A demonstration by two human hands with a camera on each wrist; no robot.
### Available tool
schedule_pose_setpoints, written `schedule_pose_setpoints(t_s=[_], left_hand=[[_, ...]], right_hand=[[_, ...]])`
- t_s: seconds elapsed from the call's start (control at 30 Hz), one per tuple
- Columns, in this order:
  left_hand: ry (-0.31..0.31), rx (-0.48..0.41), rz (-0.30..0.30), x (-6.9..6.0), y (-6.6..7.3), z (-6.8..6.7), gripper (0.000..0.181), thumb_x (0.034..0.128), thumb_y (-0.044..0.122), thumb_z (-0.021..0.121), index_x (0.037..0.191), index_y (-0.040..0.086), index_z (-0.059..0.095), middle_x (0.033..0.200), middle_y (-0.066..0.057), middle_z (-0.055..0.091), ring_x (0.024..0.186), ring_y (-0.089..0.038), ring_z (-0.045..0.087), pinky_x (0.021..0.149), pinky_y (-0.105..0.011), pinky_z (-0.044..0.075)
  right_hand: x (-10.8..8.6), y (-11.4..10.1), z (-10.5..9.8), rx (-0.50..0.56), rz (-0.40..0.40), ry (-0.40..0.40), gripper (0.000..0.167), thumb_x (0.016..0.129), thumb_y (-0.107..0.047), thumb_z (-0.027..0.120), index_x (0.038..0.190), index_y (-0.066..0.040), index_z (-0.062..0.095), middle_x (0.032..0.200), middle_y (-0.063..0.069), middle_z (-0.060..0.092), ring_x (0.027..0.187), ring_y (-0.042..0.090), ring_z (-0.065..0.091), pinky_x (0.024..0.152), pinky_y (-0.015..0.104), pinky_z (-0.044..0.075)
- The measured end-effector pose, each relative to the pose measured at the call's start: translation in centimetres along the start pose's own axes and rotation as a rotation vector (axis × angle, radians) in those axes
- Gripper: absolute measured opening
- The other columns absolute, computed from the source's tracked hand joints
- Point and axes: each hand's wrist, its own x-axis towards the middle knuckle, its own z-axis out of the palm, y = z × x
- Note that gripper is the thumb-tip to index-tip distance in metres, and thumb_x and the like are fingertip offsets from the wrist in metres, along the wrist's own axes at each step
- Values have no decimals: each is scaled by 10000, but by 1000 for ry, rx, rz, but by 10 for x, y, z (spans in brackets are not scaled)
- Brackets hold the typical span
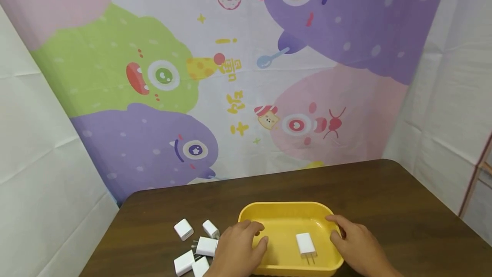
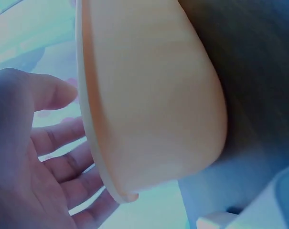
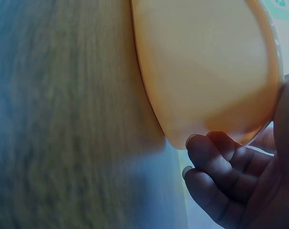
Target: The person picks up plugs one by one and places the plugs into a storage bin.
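Note:
A yellow plastic tray [image 1: 286, 268] with a rolled rim sits on the table, a white charger plug [image 1: 305, 243] lying inside, its prongs toward the front. At the tray's left rim is my left hand [image 1: 239, 247], fingers loosely bent over the opening, with nothing between them. Its thumb [image 2: 56, 93] is by the rim in the left wrist view. My right hand [image 1: 357, 243] grips the tray's right side; in the right wrist view its curled fingers [image 3: 213, 164] lie against the outer wall. More white charger plugs [image 1: 183, 229] lie in a loose group left of the tray.
The dark wooden table [image 1: 369, 191] has rounded back corners. Behind it hangs a cloth printed with cartoon monsters [image 1: 242, 157]. White cloth walls [image 1: 50, 148] stand at both sides.

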Motion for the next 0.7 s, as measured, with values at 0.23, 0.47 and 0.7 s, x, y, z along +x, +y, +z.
schedule_pose_setpoints(t_s=[0.23, 0.47, 0.7], left_hand=[[87, 11, 11, -10, -6, 2, 149, 876, 303, 711, 965, 185, 733, 882, 111, 646, 788, -92, 607, 703, -345, 495], [191, 0, -17, -22, -16, -1, 252, 825, 236, 754, 1062, 160, 709, 863, 117, 628, 789, -80, 598, 691, -344, 500], [258, -28, 7, -28, -23, -5, 257, 802, 200, 763, 1049, 159, 706, 844, 129, 608, 759, -58, 571, 652, -305, 493]], right_hand=[[1, 3, 3, -20, 12, -15, 363, 955, -184, 583, 1313, -158, 640, 730, -26, 510, 598, 149, 454, 584, 310, 393], [1, 2, 4, 2, 40, -30, 375, 950, -180, 582, 1320, -141, 634, 725, -16, 510, 585, 156, 455, 561, 309, 394], [2, 2, 1, -1, 18, -21, 368, 961, -177, 574, 1322, -135, 631, 745, -15, 506, 605, 147, 460, 571, 297, 394]])
